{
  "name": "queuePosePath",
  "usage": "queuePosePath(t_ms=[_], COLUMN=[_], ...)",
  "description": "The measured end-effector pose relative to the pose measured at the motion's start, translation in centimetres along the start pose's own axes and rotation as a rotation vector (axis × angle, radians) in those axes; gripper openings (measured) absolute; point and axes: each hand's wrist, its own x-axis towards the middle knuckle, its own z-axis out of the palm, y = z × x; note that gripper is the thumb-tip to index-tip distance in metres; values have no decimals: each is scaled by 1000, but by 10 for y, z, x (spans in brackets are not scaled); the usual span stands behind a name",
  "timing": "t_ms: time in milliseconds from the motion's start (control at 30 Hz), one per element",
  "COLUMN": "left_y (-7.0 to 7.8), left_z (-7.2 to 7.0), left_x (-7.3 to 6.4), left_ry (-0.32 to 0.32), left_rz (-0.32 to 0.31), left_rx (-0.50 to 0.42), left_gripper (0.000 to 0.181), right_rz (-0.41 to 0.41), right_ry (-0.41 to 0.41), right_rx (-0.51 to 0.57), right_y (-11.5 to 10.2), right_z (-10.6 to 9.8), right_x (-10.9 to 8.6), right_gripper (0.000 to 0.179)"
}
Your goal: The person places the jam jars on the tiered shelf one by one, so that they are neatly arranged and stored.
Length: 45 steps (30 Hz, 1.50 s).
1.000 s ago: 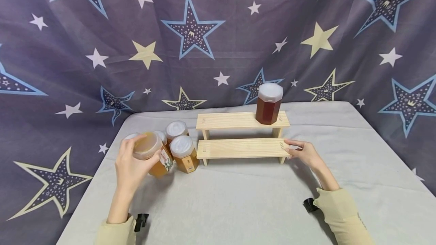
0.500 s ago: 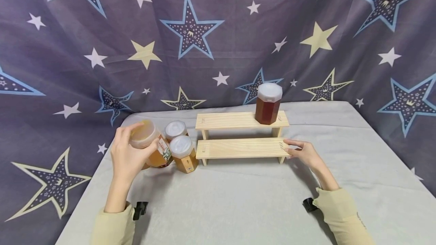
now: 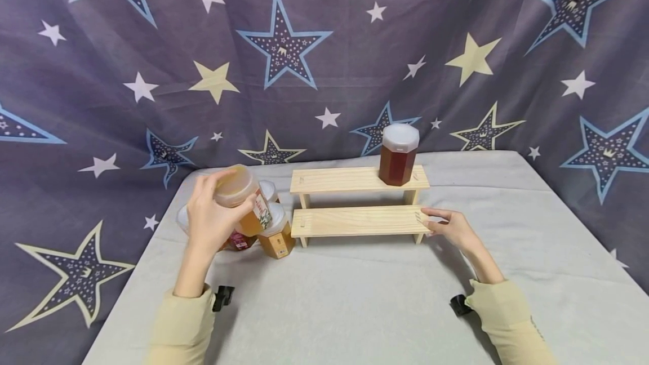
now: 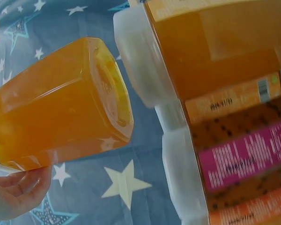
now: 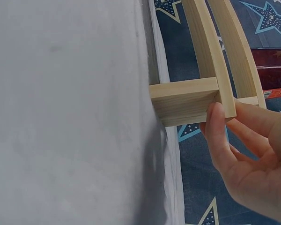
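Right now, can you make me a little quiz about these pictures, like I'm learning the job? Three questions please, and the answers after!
1. Which of the two pale wooden planks holds the dark red many-sided jar with a white lid?

2. True or false: the right hand is holding a jar.

3. Pick one. The transparent amber jar in the left hand is:
A) standing upright on a plank
B) held up and tilted
C) lying on its side, let go

Key:
1. The higher, rear one.
2. False; it pinches the right end of the lower plank.
3. B
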Motion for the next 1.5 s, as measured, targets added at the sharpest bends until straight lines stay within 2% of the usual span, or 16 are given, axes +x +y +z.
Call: queuePosePath(t_ms=[233,333,367,467,567,633,767,1167,1500], left_y=[6,8,9,11,13,15,20,36,50], left_z=[18,25,28,35,42,47,55,86,109], left_x=[6,7,7,8,9,10,12,17,25], left_ry=[-28,-36,-38,-47,-53,-57,-64,-124,-117], left_rz=[32,49,54,68,74,70,53,57,98], left_rx=[-62,-79,-83,-100,-113,-117,-121,-177,-156], left_gripper=[49,50,50,49,49,49,49,49,48], right_rz=[-2,-49,-91,-124,-86,-28,14,5,8], right_ry=[2,-8,-27,-45,-26,-1,4,5,2], right_rx=[17,43,87,103,86,27,-7,-5,0], right_y=[1,5,9,9,7,2,-2,1,2], right_z=[0,-2,-3,-4,-2,0,1,0,0], right_x=[0,0,2,1,0,-1,-2,0,0], right_gripper=[43,45,42,44,44,45,43,40,41])
